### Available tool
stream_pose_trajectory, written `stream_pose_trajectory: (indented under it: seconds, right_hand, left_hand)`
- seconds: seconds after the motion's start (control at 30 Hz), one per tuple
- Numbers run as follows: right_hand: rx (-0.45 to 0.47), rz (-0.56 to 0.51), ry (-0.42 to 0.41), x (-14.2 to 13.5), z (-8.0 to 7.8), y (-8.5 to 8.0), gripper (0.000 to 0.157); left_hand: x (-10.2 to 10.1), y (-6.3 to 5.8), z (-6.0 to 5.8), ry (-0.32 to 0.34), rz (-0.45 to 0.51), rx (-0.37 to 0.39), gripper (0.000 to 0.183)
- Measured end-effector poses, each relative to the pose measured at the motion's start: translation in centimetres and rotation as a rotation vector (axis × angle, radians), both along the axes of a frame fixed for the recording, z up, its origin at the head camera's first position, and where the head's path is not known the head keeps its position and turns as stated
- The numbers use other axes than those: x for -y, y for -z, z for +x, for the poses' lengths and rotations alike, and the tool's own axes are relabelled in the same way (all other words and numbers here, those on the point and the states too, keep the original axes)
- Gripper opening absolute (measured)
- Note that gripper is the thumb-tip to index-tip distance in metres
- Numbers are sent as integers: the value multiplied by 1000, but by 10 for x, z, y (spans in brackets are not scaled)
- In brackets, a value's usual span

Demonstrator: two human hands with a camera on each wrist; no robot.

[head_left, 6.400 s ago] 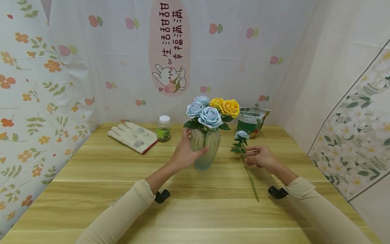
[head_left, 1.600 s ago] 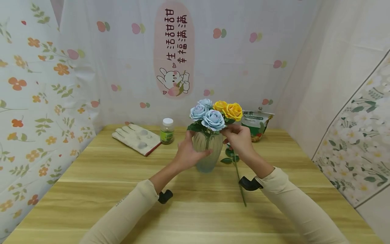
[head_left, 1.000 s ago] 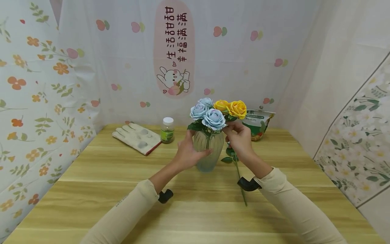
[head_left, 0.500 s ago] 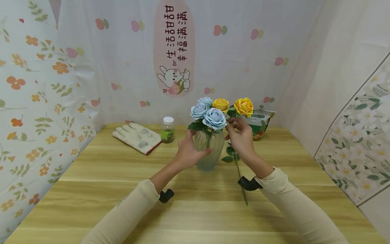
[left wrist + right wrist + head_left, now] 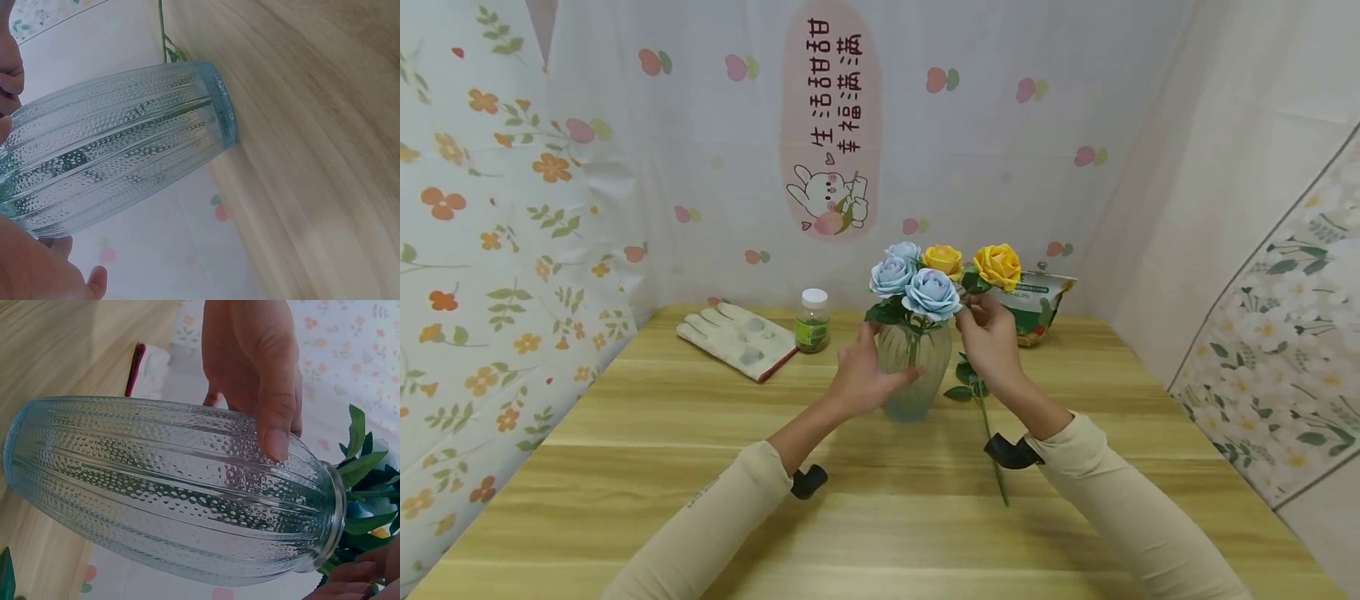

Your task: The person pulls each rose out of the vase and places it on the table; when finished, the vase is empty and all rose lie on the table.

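A clear ribbed glass vase stands upright on the wooden table, several blue roses and a yellow rose in its mouth. My left hand grips its left side, thumb across the front, as the right wrist view also shows with the thumb on the ribbed glass. Beside the rim, my right hand pinches the stem of a second yellow rose, which leans out to the right; its lower stem is hard to make out. Below that hand lies another rose stem, its bloom hidden.
A white work glove with a red cuff lies at the back left, touching or close to a white-capped jar. Behind my right hand stands a green and white pouch. Printed curtains surround the table.
My right hand has left the blue rose on the table and come to the vase mouth. The second yellow rose has shifted right, away from the other. My left hand stays on the vase.
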State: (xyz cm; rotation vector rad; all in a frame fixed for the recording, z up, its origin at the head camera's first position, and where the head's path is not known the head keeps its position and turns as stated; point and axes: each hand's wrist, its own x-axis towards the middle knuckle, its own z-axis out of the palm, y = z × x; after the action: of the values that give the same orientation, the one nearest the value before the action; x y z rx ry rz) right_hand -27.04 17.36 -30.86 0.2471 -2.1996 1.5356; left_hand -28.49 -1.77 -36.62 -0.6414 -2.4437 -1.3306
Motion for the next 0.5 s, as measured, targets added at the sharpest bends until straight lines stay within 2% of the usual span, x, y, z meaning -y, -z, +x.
stream_pose_trajectory:
  seconds: [0.2, 0.33, 0.5]
  right_hand:
    - [0, 30, -15, -1, -6, 4, 17]
    - [-60, -4, -24, -1, -7, 7, 11]
    - [-154, -95, -3, 0, -8, 8, 13]
  left_hand:
    - [0, 0, 0, 2, 0, 3, 90]
    - [0, 0, 0, 2, -7, -4, 90]
    - [0, 0, 2, 2, 4, -4, 90]
